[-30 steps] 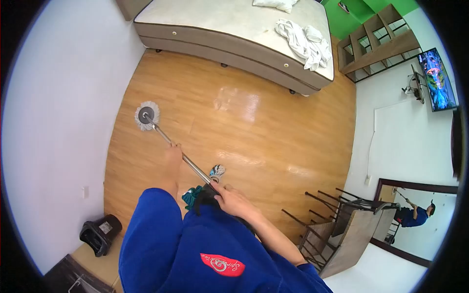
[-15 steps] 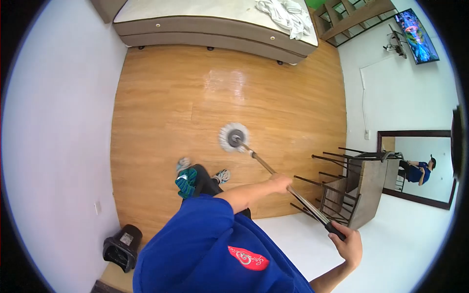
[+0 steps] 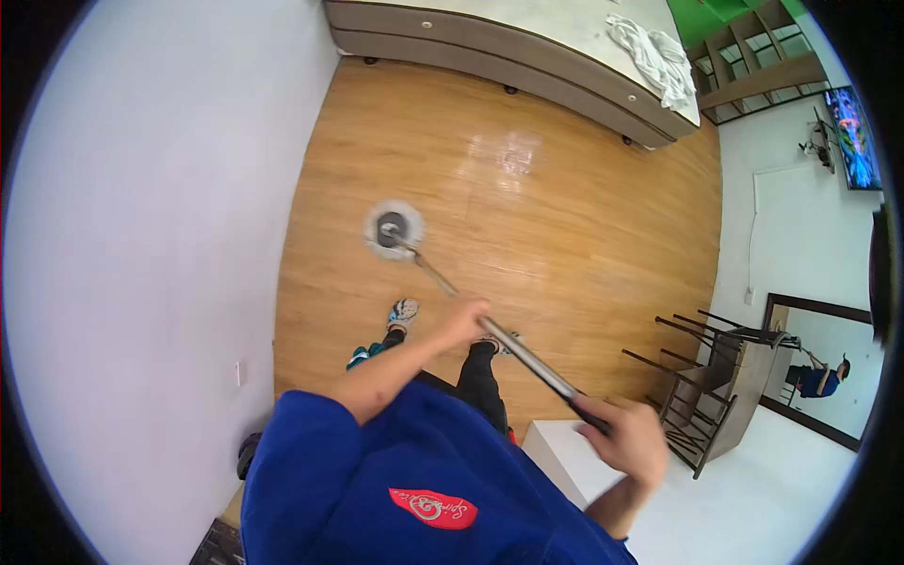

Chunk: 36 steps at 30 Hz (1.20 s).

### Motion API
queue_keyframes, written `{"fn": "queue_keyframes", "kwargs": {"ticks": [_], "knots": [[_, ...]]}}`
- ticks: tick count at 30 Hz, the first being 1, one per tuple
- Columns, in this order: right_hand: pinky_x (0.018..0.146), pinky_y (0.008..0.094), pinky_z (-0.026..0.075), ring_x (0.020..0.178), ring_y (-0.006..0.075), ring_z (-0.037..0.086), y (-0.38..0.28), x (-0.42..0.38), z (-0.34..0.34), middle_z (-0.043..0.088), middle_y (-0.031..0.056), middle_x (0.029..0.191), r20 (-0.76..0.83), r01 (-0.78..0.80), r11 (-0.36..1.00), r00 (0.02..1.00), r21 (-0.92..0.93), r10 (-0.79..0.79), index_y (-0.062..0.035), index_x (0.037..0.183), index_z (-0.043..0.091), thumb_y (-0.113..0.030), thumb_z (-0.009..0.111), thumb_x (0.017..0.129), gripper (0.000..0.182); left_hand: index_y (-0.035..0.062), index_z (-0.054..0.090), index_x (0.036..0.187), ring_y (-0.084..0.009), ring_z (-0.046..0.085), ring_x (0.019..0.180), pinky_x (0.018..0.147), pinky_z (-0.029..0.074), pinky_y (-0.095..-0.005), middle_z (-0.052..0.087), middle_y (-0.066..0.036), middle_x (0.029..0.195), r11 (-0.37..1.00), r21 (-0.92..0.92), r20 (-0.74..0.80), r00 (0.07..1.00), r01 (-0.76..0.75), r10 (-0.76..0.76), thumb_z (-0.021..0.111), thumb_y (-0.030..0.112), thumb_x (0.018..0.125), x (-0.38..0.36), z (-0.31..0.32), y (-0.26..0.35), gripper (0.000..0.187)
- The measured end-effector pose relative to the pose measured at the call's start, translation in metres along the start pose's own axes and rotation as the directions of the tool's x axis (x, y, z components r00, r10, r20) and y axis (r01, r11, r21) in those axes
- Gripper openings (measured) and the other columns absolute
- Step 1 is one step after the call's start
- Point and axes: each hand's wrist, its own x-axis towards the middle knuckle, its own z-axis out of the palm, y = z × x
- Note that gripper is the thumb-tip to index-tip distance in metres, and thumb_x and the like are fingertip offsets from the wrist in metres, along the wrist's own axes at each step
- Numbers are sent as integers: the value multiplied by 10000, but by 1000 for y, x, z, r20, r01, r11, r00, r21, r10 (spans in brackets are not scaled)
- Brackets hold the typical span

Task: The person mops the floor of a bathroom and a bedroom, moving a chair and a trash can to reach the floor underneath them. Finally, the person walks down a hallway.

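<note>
My left hand (image 3: 461, 320) is wrapped around the middle of a mop's metal pole (image 3: 532, 363). Higher up, my right hand (image 3: 629, 438) grips the dark handle end, with its thumb along the pole. The mop's round white fringed head (image 3: 394, 231) rests on the wood floor (image 3: 565, 240) ahead of my feet, slightly blurred, with a grey disc at its centre. A patterned shoe (image 3: 403, 313) shows beneath my left forearm; the other is partly behind the pole. Part of a teal cloth (image 3: 363, 356) hangs by my leg.
A bed base (image 3: 527, 66) with a rumpled white cloth (image 3: 654, 58) stands ahead. Upturned chairs and a table (image 3: 730, 405) stand at right, near a framed mirror (image 3: 824, 367) and a wall-mounted TV (image 3: 855, 137). A wall (image 3: 179, 235) runs along the left. A white box-like surface (image 3: 570, 461) lies near my right side.
The mop head has swept left across the floor, closer to the left wall. Both hands have moved left with the pole. My view has turned, and the bed and chairs sit farther right.
</note>
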Motion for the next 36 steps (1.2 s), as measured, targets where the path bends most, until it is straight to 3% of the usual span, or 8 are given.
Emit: {"fn": "queue_keyframes", "kwargs": {"ticks": [6,9,11,18,24,30,33,36], "knots": [[790,439,519,925,369,663,-38,65,133,696,170,972,220,12,994,975,106,-35,-273,1376,617,-221,664,897,483,135,713,839,-378,624,934,821,517,-510,665,-143,884,794,548,-128,964,264,-232,759,192,724,-89,-88,-159,136],[805,442,521,942,361,665,-33,13,99,700,168,996,237,-221,970,953,106,191,-325,1370,621,-197,670,896,493,148,747,894,-383,636,954,873,526,-507,683,-146,910,837,456,170,894,302,-415,741,191,743,-83,-39,-116,158],[810,441,525,939,348,674,-23,-39,62,711,171,1016,157,-270,961,953,57,258,-226,1336,654,-180,726,852,492,66,642,816,-419,635,920,770,495,-531,663,-185,883,968,245,277,952,60,-129,700,92,730,-70,12,-54,107],[756,335,548,790,239,727,-59,-109,0,760,182,897,-310,-537,815,754,216,579,32,974,757,-86,828,726,283,115,725,906,-361,687,959,741,543,-493,723,-156,937,997,58,572,818,45,-71,732,160,743,-15,56,88,169],[700,397,554,770,361,712,-62,-64,50,733,190,891,-210,-135,990,968,42,141,-30,1007,757,-218,823,774,307,71,639,797,-408,633,816,684,490,-510,640,-182,790,1000,-3,282,959,-18,18,773,180,688,-102,25,-50,204],[883,435,530,1034,396,661,-42,5,172,695,177,1180,322,-77,981,947,181,15,-147,1356,621,-262,630,958,414,47,693,882,-418,624,911,792,507,-507,619,-221,876,782,482,32,884,395,-467,764,107,739,-167,-56,-125,171],[876,431,532,1029,391,664,31,-33,207,695,180,1183,177,-138,936,981,325,83,-159,1365,619,-285,622,964,421,101,722,934,-412,642,903,809,529,-507,661,-198,1012,746,656,178,936,117,-304,716,160,783,-145,-9,-99,162],[850,411,539,1003,372,682,73,-136,165,726,160,1124,210,-418,834,907,359,364,-178,1323,662,-215,658,946,379,98,694,996,-390,614,1111,901,519,-517,663,-212,1074,799,585,601,587,140,-542,731,219,792,-101,82,7,240]]}}
